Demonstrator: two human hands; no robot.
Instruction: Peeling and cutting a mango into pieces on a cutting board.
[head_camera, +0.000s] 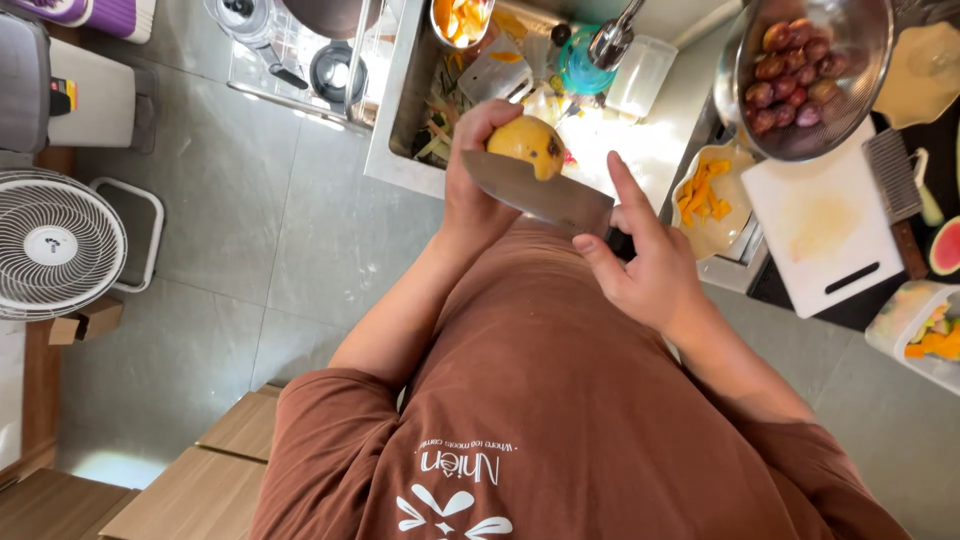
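While the left hand (478, 190) cups a yellow-orange mango (527, 143) over the sink (400, 150), fingers wrapped round its far side, the right hand (640, 265) is clamped on the handle of a broad knife (540, 195), index finger stretched up along the spine. Blade lies flat under the fruit, edge touching its lower skin. Dark spots show on the mango's near face.

Step in hand, by my reading: peeling or slicing the mango held in air, scraps falling into the sink, which already carries peel strips and a grater-like tool.

Nearby on the surface to the right: a shallow dish (712, 235) with orange fruit slices, a white cutting board (825, 225), a metal colander (810, 75) of dark red round fruit, a cleaver (893, 185) beside the board, a cut watermelon (945, 248) at the edge.

Next move likely calls for a steady, shallow draw of the blade with the left thumb kept out of its path; the fruit looks slippery, so a firm hold matters.
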